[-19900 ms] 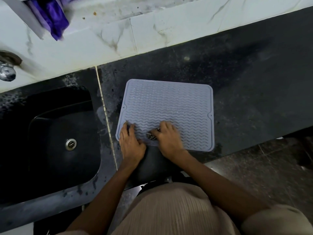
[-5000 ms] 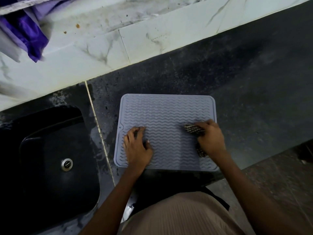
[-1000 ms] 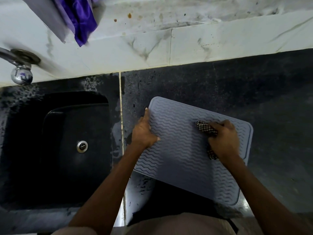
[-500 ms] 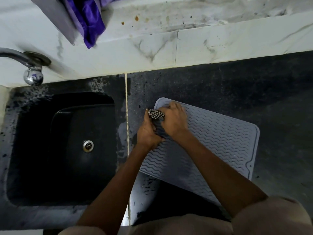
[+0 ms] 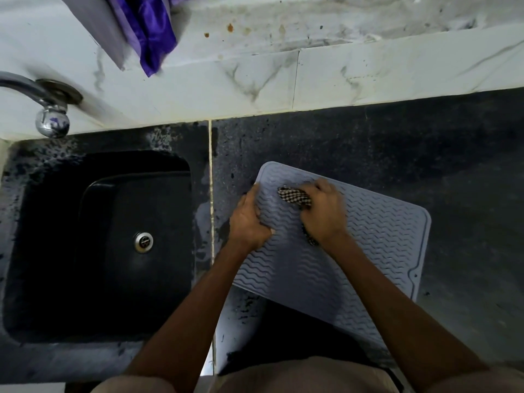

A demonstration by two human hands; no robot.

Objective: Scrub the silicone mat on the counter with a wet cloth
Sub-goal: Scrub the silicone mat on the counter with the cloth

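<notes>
A grey silicone mat (image 5: 368,251) with a wavy ribbed surface lies skewed on the dark counter (image 5: 397,154), its near edge hanging past the counter's front. My left hand (image 5: 248,219) grips the mat's left edge near its far corner, thumb on top. My right hand (image 5: 323,214) is shut on a black-and-white checked cloth (image 5: 293,195) and presses it on the mat's far left part. Part of the cloth sticks out under my right wrist. The right hand is motion-blurred.
A black sink (image 5: 99,245) with a metal drain (image 5: 143,241) lies left of the mat. A chrome tap (image 5: 51,120) juts from the white marble-tiled wall (image 5: 312,80). Purple fabric (image 5: 150,32) hangs at the top left. A pale seam (image 5: 211,194) divides the counter.
Over the last second my right hand swept the cloth from the mat's right to its far left corner, then back slightly right. The left hand kept its grip on the left edge.
</notes>
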